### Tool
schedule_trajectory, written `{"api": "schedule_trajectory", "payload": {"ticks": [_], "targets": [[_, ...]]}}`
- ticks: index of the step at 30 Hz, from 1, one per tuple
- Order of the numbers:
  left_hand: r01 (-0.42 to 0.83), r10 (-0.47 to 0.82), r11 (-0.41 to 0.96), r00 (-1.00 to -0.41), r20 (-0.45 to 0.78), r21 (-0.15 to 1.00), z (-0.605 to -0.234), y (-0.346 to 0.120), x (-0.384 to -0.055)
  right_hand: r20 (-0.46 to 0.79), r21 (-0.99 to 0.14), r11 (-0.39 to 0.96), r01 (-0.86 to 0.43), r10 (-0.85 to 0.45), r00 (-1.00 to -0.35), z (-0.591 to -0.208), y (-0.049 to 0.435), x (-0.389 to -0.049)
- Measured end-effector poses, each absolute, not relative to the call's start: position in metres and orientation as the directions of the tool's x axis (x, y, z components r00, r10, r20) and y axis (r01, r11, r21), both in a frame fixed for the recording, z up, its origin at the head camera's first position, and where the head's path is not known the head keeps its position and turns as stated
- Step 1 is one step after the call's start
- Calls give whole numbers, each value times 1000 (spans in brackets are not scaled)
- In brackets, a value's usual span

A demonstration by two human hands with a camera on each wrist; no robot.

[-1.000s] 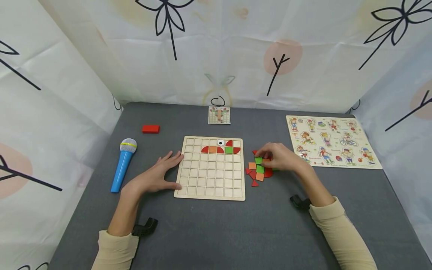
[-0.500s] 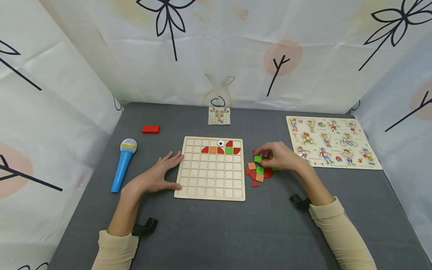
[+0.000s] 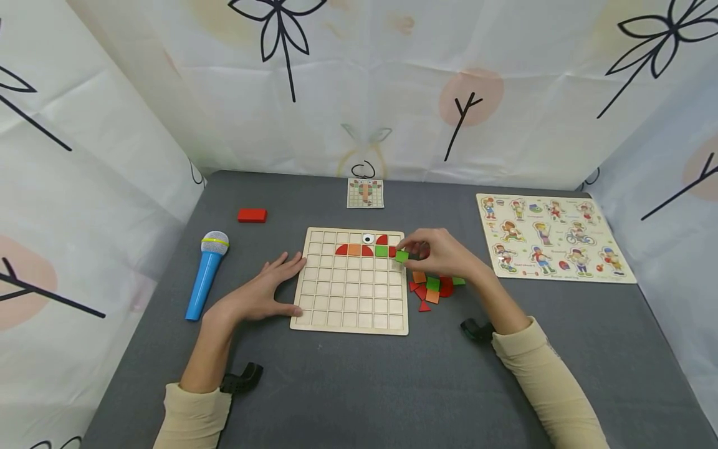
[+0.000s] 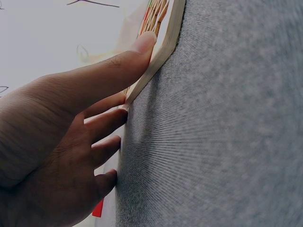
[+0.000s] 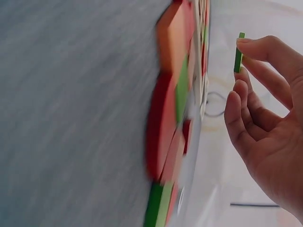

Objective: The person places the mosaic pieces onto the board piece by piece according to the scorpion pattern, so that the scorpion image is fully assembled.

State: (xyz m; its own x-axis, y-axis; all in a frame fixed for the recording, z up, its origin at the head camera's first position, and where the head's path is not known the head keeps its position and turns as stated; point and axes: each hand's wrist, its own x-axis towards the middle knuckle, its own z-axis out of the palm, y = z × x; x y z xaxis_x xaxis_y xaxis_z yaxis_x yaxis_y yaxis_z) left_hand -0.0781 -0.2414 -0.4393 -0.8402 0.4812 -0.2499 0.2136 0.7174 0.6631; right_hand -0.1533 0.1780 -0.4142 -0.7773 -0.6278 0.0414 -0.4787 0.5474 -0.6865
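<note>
My left hand (image 3: pixel 255 294) lies spread at the left side of a wooden grid board (image 3: pixel 342 290). Its thumb (image 4: pixel 144 43) rests on the board's edge in the left wrist view, and the other fingers are extended. On the grid's upper rows sit red, orange and green pieces and a round eye tile (image 3: pixel 368 239). Between thumb and fingertips my right hand (image 3: pixel 443 252) pinches a green square tile (image 3: pixel 401 256), held over the board's right edge. The right wrist view shows this green tile (image 5: pixel 239 54) edge-on. Below that hand lies a pile of red, orange and green pieces (image 3: pixel 432 295).
A small pattern card (image 3: pixel 365 194) lies behind the board. To the left are a blue toy microphone (image 3: pixel 205 274) and a red block (image 3: pixel 252 216). A wooden picture puzzle board (image 3: pixel 555 240) lies at the back right of the grey table (image 3: pixel 359 393).
My right hand has picked the green square tile from the pile and carried it left to the board's right edge. My left hand has stayed in place.
</note>
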Motion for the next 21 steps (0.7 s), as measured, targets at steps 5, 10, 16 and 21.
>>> {"api": "schedule_trajectory", "payload": {"ticks": [5, 10, 16, 21], "targets": [[208, 481, 716, -839, -254, 666, -441, -242, -78, 39, -700, 525, -484, -648, -761, -410, 154, -159], [226, 496, 697, -837, -230, 681, -445, -244, -79, 46, -708, 498, -501, -675, -736, -413, 130, -168], [202, 475, 729, -837, -271, 654, -441, -241, -79, 39, -707, 482, -517, -704, -709, -417, 100, -177], [208, 469, 745, -839, -275, 634, -441, -241, -80, 35, -682, 487, -546, -724, -689, -416, 74, -185]]}}
